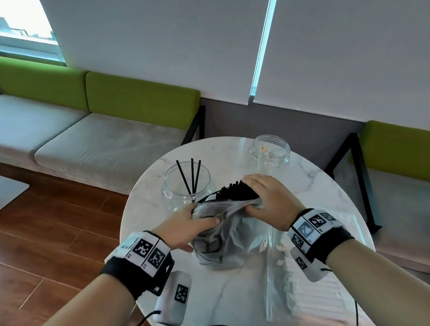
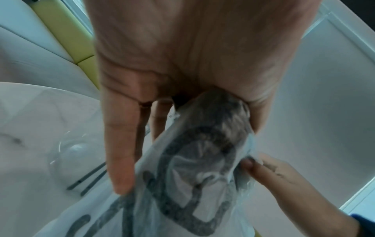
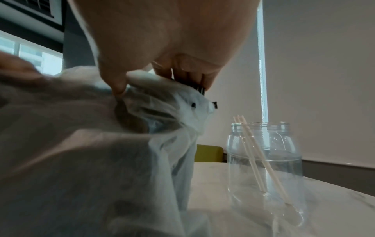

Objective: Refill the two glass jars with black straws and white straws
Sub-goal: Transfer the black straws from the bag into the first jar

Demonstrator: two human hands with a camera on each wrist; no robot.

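Note:
A printed plastic bag [image 1: 221, 238] [image 2: 202, 176] [image 3: 101, 144] stands on the round marble table [image 1: 231, 301] between both hands. My left hand [image 1: 185, 223] [image 2: 182, 64] grips the bag's left side near its mouth. My right hand [image 1: 265, 200] [image 3: 162, 40] curls over a bundle of black straws [image 1: 236, 190] [image 3: 199, 88] sticking out of the mouth, thumb pressed on the plastic. Just behind the bag, the left glass jar [image 1: 175, 191] [image 2: 75, 152] holds three black straws [image 1: 193, 174]. The right glass jar [image 1: 270, 156] [image 3: 265, 160] holds two white straws [image 3: 255, 152].
A clear bag with white straws [image 1: 280, 272] lies flat on the table under my right wrist. A green and grey bench [image 1: 105, 145] runs along the wall behind; another seat [image 1: 408, 174] stands at the right. The floor is wood.

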